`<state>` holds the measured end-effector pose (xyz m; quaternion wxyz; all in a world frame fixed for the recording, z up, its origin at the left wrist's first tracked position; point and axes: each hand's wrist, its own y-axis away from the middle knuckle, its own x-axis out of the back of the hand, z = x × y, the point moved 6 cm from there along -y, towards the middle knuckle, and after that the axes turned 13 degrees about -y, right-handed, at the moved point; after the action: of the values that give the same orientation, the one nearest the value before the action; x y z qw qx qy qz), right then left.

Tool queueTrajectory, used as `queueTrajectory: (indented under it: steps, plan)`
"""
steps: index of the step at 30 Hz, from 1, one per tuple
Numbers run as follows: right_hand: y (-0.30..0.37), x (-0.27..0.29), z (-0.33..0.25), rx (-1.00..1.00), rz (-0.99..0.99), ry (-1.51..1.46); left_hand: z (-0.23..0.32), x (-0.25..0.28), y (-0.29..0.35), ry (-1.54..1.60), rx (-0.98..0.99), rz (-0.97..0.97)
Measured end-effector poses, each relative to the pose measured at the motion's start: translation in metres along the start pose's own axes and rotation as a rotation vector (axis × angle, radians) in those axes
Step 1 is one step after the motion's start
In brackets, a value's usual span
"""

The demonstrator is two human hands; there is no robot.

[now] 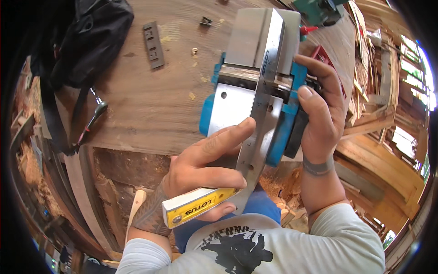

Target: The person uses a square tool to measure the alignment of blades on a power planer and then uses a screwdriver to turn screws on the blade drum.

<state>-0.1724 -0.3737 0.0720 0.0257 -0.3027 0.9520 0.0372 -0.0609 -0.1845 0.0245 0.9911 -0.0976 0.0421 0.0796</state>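
Across the wooden table I view the blue planer sole-up at the near edge, with the steel square laid lengthwise over its sole. My left hand is curled around the square's yellow handle, while my right hand grips the planer's side between thumb and fingers; a slotted metal plate lies farther left.
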Motion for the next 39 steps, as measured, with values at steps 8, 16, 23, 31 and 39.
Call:
queueTrajectory:
  steps: [8,16,23,31,39]
  plan:
    - [0.0,-0.008,0.0,-0.013,0.009,-0.003,-0.028,0.042,0.021,0.173,-0.098,0.272]
    - [-0.004,-0.003,0.001,0.016,-0.028,0.028,-0.053,0.034,0.024,0.195,-0.118,0.189]
    - [-0.005,-0.006,0.003,-0.04,-0.02,-0.064,-0.055,0.033,0.024,0.23,-0.138,0.227]
    - [-0.005,-0.003,0.003,-0.047,0.044,0.047,-0.056,0.032,0.026,0.22,-0.126,0.212]
    - [-0.006,-0.001,0.002,-0.023,0.025,0.12,-0.058,0.031,0.03,0.185,-0.147,0.215]
